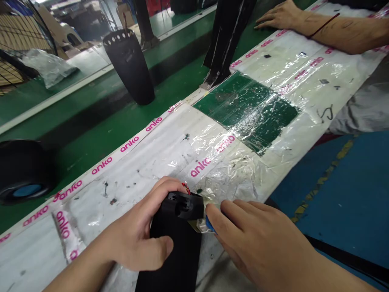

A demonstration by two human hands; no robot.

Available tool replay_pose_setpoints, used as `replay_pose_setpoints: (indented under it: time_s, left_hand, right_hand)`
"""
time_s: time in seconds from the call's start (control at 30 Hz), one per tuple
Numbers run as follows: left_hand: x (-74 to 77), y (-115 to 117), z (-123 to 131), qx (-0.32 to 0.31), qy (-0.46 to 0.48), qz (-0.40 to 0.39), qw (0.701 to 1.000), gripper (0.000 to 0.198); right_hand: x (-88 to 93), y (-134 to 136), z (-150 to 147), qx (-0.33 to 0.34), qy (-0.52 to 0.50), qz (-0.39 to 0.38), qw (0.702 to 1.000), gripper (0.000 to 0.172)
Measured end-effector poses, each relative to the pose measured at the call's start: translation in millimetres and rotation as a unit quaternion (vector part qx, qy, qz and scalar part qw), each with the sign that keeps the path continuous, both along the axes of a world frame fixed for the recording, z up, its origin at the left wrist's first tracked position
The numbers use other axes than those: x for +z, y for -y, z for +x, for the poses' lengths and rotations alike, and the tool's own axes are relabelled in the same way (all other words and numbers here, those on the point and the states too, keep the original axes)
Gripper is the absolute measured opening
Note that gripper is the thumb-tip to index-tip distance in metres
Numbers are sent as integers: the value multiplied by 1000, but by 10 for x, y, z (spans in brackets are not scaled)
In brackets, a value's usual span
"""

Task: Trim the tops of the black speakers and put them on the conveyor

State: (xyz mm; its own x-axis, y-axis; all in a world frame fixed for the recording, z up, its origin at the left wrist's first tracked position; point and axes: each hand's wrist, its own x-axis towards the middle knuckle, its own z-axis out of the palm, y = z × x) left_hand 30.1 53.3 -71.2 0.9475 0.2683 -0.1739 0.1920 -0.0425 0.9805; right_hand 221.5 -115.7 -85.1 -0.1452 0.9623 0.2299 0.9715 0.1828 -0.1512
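Fingers (164, 188) of the left hand (133, 231) are bent over the far side of a black part (184, 205), in the lower middle of the frame, and they grasp it. The thumb of this hand is stretched toward the right, with its tip above the black panel (168, 259), which goes from under the part down to the bottom edge. The left forearm enters from the lower left corner, and the back of the hand is turned upward.

The right hand (258, 231) is at the lower right of the middle, its forearm coming from the lower right corner. Its knuckles face up, and its fingers are bent together around a small blue piece (210, 224), just beside the right end of the part. The thumb is hidden, so I cannot tell exactly how it presses.

Thin red wires (186, 187) show at the upper edge of the part, near the left index finger. Under both hands runs the worktop (164, 150), with white covering and pink-lettered tape, slanting from the lower left to the upper right.

At the upper right, a co-worker's hand (282, 18) lies with the palm down. At the upper left stands a dark container (130, 67) with holes around its rim.
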Motion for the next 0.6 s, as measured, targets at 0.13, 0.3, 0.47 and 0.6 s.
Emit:
replay_pose_setpoints:
  time_s: [0.13, 0.3, 0.47, 0.6]
  left_hand:
    - [15, -14, 10, 0, -2, 5, 1000, 64]
    - [28, -19, 18, -7, -4, 22, 1000, 64]
    - [65, 1, 26, -26, -5, 61, 998, 62]
    - [85, 20, 25, -41, -18, 89, 995, 60]
  right_hand:
    - [13, -17, 2, 2, -3, -16, 1000, 34]
    - [29, -15, -10, -3, -18, -24, 1000, 36]
    - [40, 14, -60, -20, -19, -40, 999, 49]
    - [22, 31, -103, -32, -21, -65, 997, 57]
